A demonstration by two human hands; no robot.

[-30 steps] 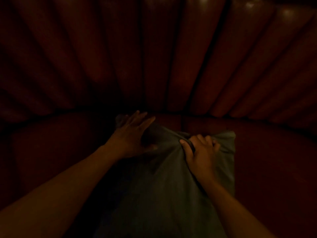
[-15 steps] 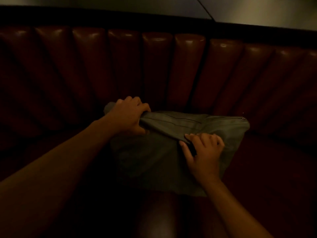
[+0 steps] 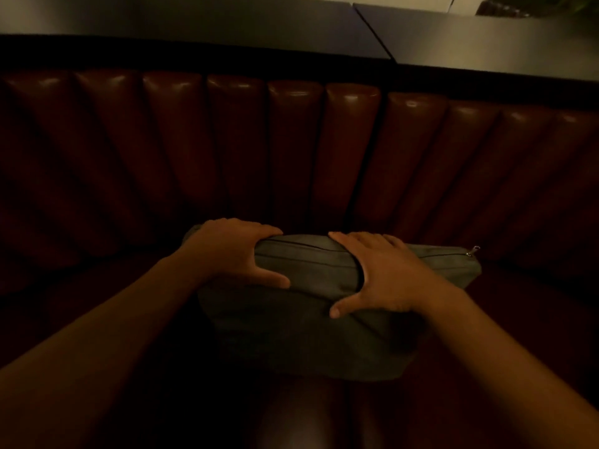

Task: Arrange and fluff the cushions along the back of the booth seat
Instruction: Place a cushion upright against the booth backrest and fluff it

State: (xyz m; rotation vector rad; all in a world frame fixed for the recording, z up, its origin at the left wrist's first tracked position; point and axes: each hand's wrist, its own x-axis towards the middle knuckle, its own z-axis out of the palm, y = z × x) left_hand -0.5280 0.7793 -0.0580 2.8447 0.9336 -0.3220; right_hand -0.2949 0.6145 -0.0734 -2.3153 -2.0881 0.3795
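Note:
A grey-green cushion [image 3: 311, 338] stands on the dark red booth seat [image 3: 74, 296], its zipped top edge close to the channelled backrest [image 3: 291, 150]. A metal zip pull [image 3: 475, 249] shows at its upper right corner. My left hand [image 3: 233, 251] clasps the cushion's upper left edge, fingers over the top and thumb on the front. My right hand [image 3: 379, 277] clasps the top edge right of the middle, fingers over the back and thumb pressed into the front face. The light is dim.
The padded backrest runs the full width of the view, with a dark ledge [image 3: 194, 53] along its top and a grey wall surface [image 3: 201, 21] behind. More seat lies to both sides of the cushion. A rounded seat edge [image 3: 301, 416] is just below it.
The cushion has been raised and turned upright toward the backrest. Both hands shifted from pinching its fabric to clasping the top edge. The view has tilted upward.

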